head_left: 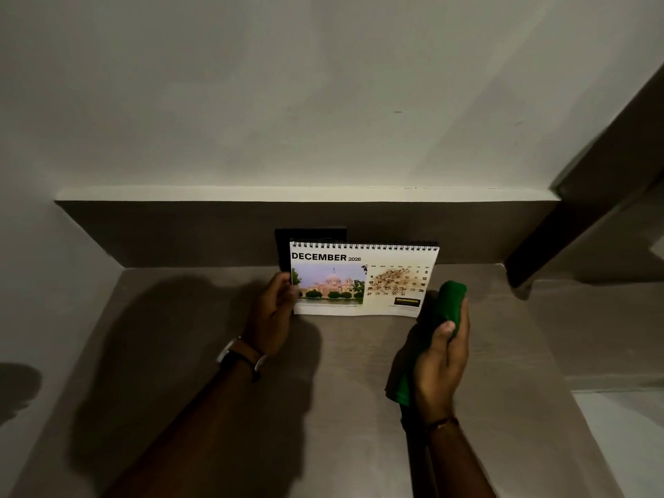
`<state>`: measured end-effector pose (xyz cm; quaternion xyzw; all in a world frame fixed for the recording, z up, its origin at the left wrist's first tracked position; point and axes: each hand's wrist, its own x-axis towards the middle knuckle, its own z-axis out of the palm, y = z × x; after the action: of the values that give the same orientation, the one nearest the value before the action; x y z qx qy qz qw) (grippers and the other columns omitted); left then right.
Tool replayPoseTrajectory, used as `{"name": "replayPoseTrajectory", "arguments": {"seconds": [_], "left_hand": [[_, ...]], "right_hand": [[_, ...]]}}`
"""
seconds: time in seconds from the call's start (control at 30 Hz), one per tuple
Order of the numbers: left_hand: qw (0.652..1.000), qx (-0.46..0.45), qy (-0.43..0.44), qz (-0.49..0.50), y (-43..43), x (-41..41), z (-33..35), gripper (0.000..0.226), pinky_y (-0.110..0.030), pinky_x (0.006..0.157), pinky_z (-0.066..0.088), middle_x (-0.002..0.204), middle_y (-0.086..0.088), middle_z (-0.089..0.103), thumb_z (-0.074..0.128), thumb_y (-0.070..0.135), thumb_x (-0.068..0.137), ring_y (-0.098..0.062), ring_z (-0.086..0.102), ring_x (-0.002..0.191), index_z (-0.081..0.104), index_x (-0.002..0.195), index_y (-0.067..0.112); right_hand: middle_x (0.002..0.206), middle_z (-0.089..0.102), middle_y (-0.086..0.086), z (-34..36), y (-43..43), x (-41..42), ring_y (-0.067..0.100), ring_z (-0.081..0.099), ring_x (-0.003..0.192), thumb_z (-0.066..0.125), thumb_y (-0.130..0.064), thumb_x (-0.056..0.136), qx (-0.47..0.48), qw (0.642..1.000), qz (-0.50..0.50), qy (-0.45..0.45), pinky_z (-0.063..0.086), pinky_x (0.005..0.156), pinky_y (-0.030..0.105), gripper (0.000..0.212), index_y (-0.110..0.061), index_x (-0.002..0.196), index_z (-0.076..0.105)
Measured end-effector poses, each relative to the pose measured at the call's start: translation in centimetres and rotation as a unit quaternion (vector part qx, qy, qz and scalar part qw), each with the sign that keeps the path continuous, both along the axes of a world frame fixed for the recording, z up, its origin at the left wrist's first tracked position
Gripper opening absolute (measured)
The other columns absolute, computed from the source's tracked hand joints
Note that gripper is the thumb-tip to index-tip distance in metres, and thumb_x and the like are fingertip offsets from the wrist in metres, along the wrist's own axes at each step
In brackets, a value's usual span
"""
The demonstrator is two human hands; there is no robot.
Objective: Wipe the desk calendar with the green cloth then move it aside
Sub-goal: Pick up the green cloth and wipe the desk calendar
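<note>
Left hand (273, 310) fingers grasp the white spiral-bound December desk calendar (363, 278), seemingly upright on the grey counter (341, 354); right hand (442, 368) fingers clench the rolled green cloth (449, 303) just right.

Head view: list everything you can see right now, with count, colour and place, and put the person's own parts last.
Desk calendar: one, white page showing December 2026 with a building photo and a date grid, black spiral along the top, standing at the back middle of the surface.
Dark object: one, black, behind the calendar's left end; what it is cannot be told.
Green cloth: one, green, bunched in the right hand, just right of the calendar.
Surface: one, grey-brown, below both hands.
Ledge: one, pale, along the wall behind.
Watch: one, dark strap, on the left wrist.
Left hand: holds the calendar's left edge.
Right hand: grips the cloth.
</note>
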<state>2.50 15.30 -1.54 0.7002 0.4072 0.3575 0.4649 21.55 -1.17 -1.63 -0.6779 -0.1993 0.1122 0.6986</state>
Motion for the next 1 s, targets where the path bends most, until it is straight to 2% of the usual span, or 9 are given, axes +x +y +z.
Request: {"name": "replayPoseTrajectory", "arguments": {"seconds": [0.1, 0.17, 0.23, 0.33, 0.47, 0.63, 0.77, 0.9, 1.0], "left_hand": [[0.999, -0.029, -0.010, -0.030, 0.7, 0.3, -0.7, 0.038, -0.023, 0.085, 0.047, 0.103, -0.004, 0.063, 0.044, 0.027, 0.094, -0.015, 0.058, 0.096, 0.049, 0.121, 0.001], [0.997, -0.042, -0.003, -0.063, 1.2, 0.2, -0.6, 0.030, -0.028, 0.089, 0.049, 0.114, -0.005, 0.063, 0.042, 0.021, 0.098, -0.013, 0.060, 0.104, 0.048, 0.125, 0.009], [0.995, -0.024, 0.020, -0.095, 1.7, 0.0, -0.7, 0.026, -0.017, 0.086, 0.049, 0.116, 0.000, 0.061, 0.038, 0.016, 0.099, -0.004, 0.060, 0.103, 0.047, 0.124, 0.020], [0.994, -0.001, 0.055, -0.092, 2.1, -0.1, -1.0, 0.031, -0.009, 0.085, 0.045, 0.121, -0.001, 0.058, 0.037, 0.015, 0.100, -0.001, 0.057, 0.103, 0.045, 0.129, 0.014], [0.994, 0.010, 0.057, -0.097, 2.3, -0.1, -0.9, 0.029, -0.031, 0.088, 0.051, 0.121, -0.007, 0.061, 0.037, 0.012, 0.099, -0.016, 0.061, 0.106, 0.047, 0.126, 0.009], [0.994, 0.032, 0.064, -0.085, 2.5, 0.3, -0.7, 0.029, -0.009, 0.083, 0.046, 0.120, -0.004, 0.061, 0.039, 0.011, 0.099, -0.011, 0.060, 0.106, 0.048, 0.126, 0.009], [0.995, 0.037, 0.057, -0.073, 2.5, 0.4, -0.6, 0.033, -0.011, 0.089, 0.044, 0.126, -0.006, 0.058, 0.039, 0.010, 0.098, -0.013, 0.057, 0.110, 0.046, 0.130, 0.008], [0.995, 0.038, 0.062, -0.074, 2.4, 0.6, -0.8, 0.034, -0.022, 0.093, 0.046, 0.128, -0.004, 0.058, 0.038, 0.012, 0.099, -0.013, 0.056, 0.113, 0.045, 0.132, 0.010], [0.995, 0.037, 0.059, -0.075, 2.5, 0.5, -0.8, 0.032, -0.014, 0.090, 0.044, 0.125, 0.000, 0.057, 0.039, 0.011, 0.099, -0.011, 0.056, 0.112, 0.046, 0.129, 0.018]], "right_hand": [[0.151, 0.045, -0.016, 0.0, 1.5, -0.7, -0.001, 0.044, 0.136, 0.030, -0.015, 0.111, 0.039, 0.999, -0.027, 0.003, 0.041, 0.110, 0.022, 0.048, -0.021, 0.158, 0.027], [0.154, 0.044, -0.010, 0.2, 2.6, -1.5, 0.004, 0.043, 0.139, 0.030, -0.022, 0.110, 0.047, 0.998, -0.047, -0.012, 0.039, 0.114, 0.031, 0.050, -0.026, 0.159, 0.023], [0.162, 0.034, 0.000, 0.3, 4.0, -2.6, 0.015, 0.035, 0.147, 0.030, -0.030, 0.108, 0.040, 0.997, -0.055, -0.038, 0.033, 0.119, 0.047, 0.053, -0.031, 0.160, 0.017], [0.168, 0.013, -0.001, 0.3, 6.7, -4.5, 0.017, 0.011, 0.154, 0.028, -0.033, 0.108, 0.005, 0.995, -0.059, -0.084, 0.021, 0.123, 0.048, 0.056, -0.034, 0.160, 0.008], [0.168, -0.008, -0.012, -0.2, 9.8, -6.0, 0.014, -0.009, 0.154, 0.033, -0.022, 0.107, -0.072, 0.987, -0.044, -0.139, 0.008, 0.125, 0.045, 0.064, -0.030, 0.160, -0.003], [0.164, -0.025, -0.015, -1.6, 11.2, -8.5, 0.017, -0.021, 0.152, 0.050, 0.022, 0.079, -0.197, 0.934, 0.060, -0.294, 0.015, 0.122, 0.047, 0.117, -0.032, 0.156, -0.019], [0.167, -0.019, 0.003, -2.6, 10.6, -8.1, 0.034, -0.015, 0.152, 0.054, 0.023, 0.069, -0.240, 0.896, 0.074, -0.367, 0.019, 0.118, 0.061, 0.118, -0.016, 0.159, -0.012], [0.167, -0.021, 0.005, -1.5, 10.5, -5.7, 0.035, -0.013, 0.153, 0.056, 0.022, 0.066, -0.269, 0.931, -0.003, -0.248, 0.030, 0.117, 0.057, 0.122, -0.015, 0.158, -0.015], [0.164, -0.025, 0.005, -0.6, 11.1, -5.3, 0.034, -0.011, 0.152, 0.050, 0.022, 0.073, -0.264, 0.948, 0.007, -0.178, 0.036, 0.115, 0.053, 0.114, -0.017, 0.156, -0.018]]}}
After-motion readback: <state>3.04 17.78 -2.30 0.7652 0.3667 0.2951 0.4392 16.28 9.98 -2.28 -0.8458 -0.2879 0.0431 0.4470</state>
